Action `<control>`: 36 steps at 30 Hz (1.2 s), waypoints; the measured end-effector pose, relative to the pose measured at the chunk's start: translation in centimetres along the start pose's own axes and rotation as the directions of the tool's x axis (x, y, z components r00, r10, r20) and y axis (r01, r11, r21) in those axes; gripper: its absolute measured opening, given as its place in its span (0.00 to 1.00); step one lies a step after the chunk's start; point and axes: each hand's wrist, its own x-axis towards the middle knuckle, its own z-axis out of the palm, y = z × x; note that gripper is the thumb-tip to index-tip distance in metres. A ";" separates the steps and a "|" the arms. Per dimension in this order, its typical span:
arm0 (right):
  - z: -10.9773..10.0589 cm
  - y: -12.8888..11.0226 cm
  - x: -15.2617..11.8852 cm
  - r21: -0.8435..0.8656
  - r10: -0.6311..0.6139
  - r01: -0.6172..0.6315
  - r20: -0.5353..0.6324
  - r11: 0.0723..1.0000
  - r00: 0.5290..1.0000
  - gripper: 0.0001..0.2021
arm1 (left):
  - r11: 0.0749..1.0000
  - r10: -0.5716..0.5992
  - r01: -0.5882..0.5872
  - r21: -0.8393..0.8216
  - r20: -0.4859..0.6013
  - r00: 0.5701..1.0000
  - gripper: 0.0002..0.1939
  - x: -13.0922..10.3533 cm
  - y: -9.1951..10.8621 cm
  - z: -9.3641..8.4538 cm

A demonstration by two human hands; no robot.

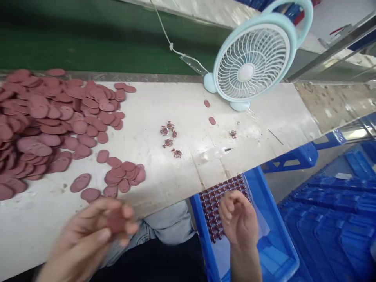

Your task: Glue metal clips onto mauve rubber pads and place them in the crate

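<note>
My left hand (91, 235), blurred, is in front of the table's near edge with its fingers closed on a flat reddish-brown oval disc (116, 220). A small cluster of similar discs (123, 174) lies on the white table just beyond it, and a large heap (44, 117) spreads at the left. Over a blue crate (277, 231) at the table's front, my right hand (239, 219) has its fingers curled in. Whatever is between those fingertips, if anything, is hidden. Rows of small dark-red pieces (210, 211) lie in the crate beside this hand.
Several small dark-red patterned pieces (168, 142) are scattered mid-table. A translucent bottle with a thin dark tip (214, 153) lies near the front edge. At the back stands a light-blue fan (246, 72) with a cord. Stacked blue crates (331, 219) fill the right side.
</note>
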 end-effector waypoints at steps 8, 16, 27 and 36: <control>9.5 -2.7 9.1 0.679 0.079 -0.696 0.700 0.235 0.710 0.23 | 0.971 0.015 0.058 -0.233 0.302 0.953 0.13 1.9 -4.7 2.7; 11.9 -4.4 0.5 0.424 0.015 -0.222 0.439 0.878 0.899 0.16 | 0.950 0.122 -0.042 -0.310 0.245 0.962 0.12 2.4 -5.3 2.6; 14.3 -2.3 -5.1 -0.010 -0.322 0.334 0.231 0.943 0.918 0.15 | 0.924 0.083 0.010 -0.383 0.225 0.971 0.06 1.8 -5.8 3.1; 14.5 -2.5 -5.7 -0.129 -0.407 0.441 0.228 0.888 0.885 0.13 | 0.912 0.092 0.025 -0.410 0.262 0.961 0.10 1.7 -5.3 3.5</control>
